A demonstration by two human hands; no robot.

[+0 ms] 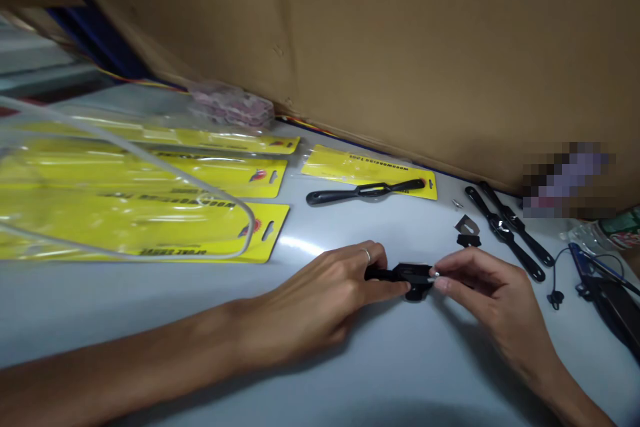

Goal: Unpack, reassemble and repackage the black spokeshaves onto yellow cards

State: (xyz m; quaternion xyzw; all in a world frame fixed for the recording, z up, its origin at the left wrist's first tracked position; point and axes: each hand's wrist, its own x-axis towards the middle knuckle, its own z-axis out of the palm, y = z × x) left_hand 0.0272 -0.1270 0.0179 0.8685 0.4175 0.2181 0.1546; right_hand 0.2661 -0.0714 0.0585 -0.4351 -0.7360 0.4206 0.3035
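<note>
My left hand (345, 287), with a ring on one finger, grips a black spokeshave (415, 273) just above the table. My right hand (493, 293) is closed in a pinch on a small silver screw (436, 275) at the tool's right part. My fingers cover much of the tool's handles. Just behind the right hand lie a black clamp piece (469, 240) and a flat metal blade (467, 225). Small silver screws (457, 203) rest further back. Another spokeshave body (370, 191) lies partly across a yellow card package (370, 170).
More yellow packages (220, 230) in transparent plastic lie at left, with a pale looped cable (200, 180) over them. Two black spokeshaves (505, 230) lie at right. Beyond are a phone-like black object (615, 307), thin cords and a bottle (620, 230). Cardboard (400, 47) walls off the back.
</note>
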